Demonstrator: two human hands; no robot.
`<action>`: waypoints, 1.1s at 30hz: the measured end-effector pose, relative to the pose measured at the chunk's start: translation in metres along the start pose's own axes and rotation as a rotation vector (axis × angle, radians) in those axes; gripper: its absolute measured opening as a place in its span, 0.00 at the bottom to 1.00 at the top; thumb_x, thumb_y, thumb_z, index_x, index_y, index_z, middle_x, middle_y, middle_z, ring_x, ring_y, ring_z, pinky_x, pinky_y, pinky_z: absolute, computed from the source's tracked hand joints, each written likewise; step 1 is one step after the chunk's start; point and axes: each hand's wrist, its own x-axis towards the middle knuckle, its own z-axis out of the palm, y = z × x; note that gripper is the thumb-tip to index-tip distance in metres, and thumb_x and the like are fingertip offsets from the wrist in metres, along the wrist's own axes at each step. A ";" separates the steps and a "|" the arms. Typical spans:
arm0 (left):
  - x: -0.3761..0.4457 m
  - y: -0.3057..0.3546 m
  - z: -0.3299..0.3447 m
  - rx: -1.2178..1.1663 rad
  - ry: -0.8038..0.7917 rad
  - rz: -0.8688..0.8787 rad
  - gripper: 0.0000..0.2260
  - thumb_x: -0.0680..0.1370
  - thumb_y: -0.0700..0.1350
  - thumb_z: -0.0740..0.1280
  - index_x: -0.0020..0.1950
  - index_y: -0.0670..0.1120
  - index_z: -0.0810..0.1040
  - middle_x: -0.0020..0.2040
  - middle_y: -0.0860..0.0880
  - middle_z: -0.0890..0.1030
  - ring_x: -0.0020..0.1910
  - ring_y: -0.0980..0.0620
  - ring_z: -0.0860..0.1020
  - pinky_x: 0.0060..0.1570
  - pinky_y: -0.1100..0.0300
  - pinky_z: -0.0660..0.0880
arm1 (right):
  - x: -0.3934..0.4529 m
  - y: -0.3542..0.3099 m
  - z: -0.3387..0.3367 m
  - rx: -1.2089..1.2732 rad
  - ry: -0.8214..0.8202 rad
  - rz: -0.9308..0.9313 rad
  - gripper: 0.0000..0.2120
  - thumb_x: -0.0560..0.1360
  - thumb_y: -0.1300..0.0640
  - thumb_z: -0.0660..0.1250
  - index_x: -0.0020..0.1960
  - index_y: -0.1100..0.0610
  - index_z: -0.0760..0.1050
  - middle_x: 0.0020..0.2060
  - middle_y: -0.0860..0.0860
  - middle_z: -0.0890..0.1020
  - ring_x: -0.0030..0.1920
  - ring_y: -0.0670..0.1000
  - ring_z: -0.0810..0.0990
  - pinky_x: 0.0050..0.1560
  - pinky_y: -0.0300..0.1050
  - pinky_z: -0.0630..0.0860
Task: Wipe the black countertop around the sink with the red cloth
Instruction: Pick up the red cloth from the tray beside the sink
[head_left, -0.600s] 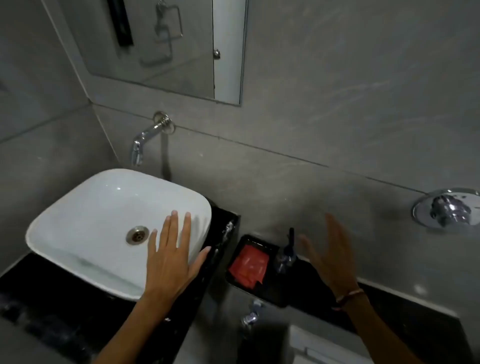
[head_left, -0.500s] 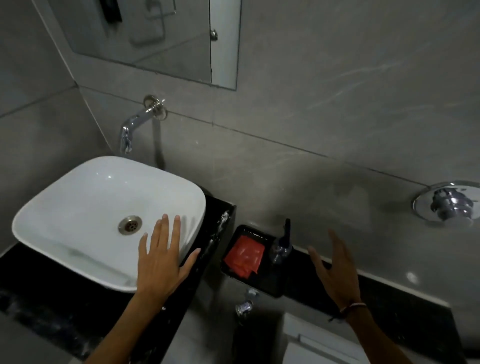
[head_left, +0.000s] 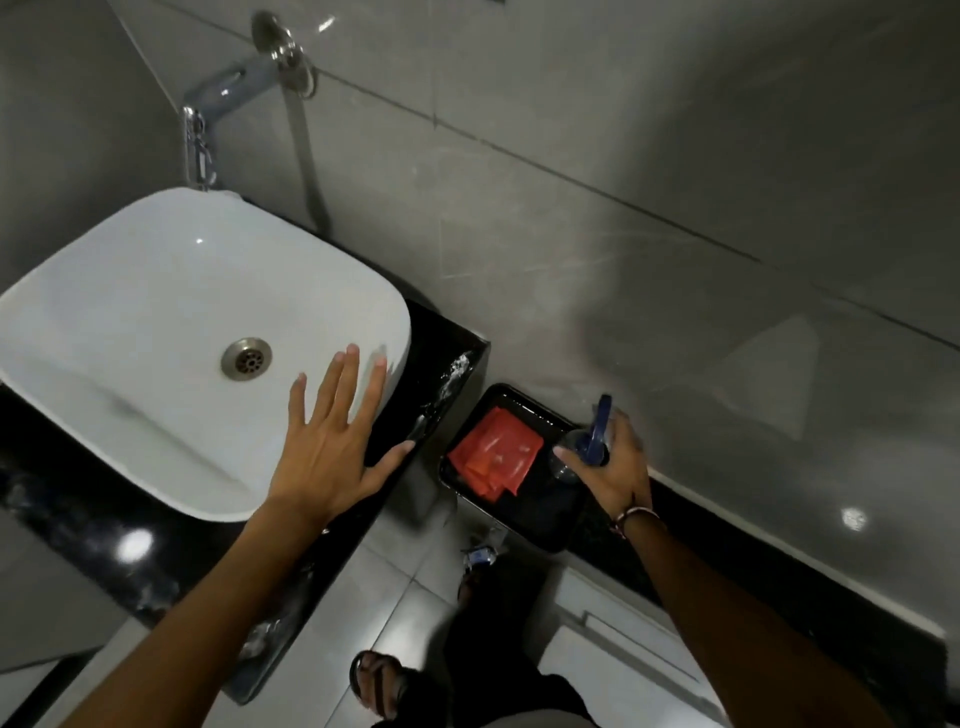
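On the black tray (head_left: 524, 525) the red cloth (head_left: 496, 454) lies untouched — right hand (head_left: 615, 465) grips the spray bottle (head_left: 592, 441), left hand (head_left: 332, 452) splayed wide over the sink (head_left: 156, 322).

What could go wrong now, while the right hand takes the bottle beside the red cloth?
1. The right hand closes on the spray bottle, which stands in the black tray; this tray seems to jut past the ledge edge, so a pull might tip it.
2. The red cloth is not yet picked up, so wiping cannot start.
3. The left hand lies spread over the white sink rim; the black countertop shows white smears, possibly slippery.
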 end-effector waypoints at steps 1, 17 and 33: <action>0.004 0.001 0.003 -0.012 -0.004 -0.012 0.43 0.78 0.71 0.49 0.85 0.48 0.42 0.86 0.40 0.45 0.85 0.41 0.46 0.80 0.32 0.52 | 0.007 -0.001 0.006 -0.030 0.013 -0.018 0.44 0.67 0.39 0.79 0.75 0.53 0.65 0.66 0.55 0.77 0.64 0.56 0.80 0.63 0.55 0.81; 0.019 0.011 0.002 -0.108 -0.005 -0.089 0.43 0.79 0.71 0.50 0.84 0.49 0.39 0.86 0.40 0.43 0.85 0.41 0.44 0.81 0.33 0.51 | -0.013 -0.021 0.059 -0.611 -0.380 -0.199 0.18 0.81 0.42 0.62 0.49 0.58 0.78 0.48 0.57 0.78 0.45 0.57 0.83 0.46 0.46 0.80; 0.020 0.011 0.004 -0.135 0.002 -0.104 0.43 0.79 0.72 0.50 0.84 0.49 0.37 0.86 0.41 0.44 0.85 0.42 0.44 0.81 0.33 0.50 | -0.007 -0.028 0.059 -0.740 -0.340 -0.033 0.19 0.79 0.43 0.62 0.57 0.58 0.79 0.55 0.58 0.83 0.58 0.61 0.82 0.59 0.54 0.75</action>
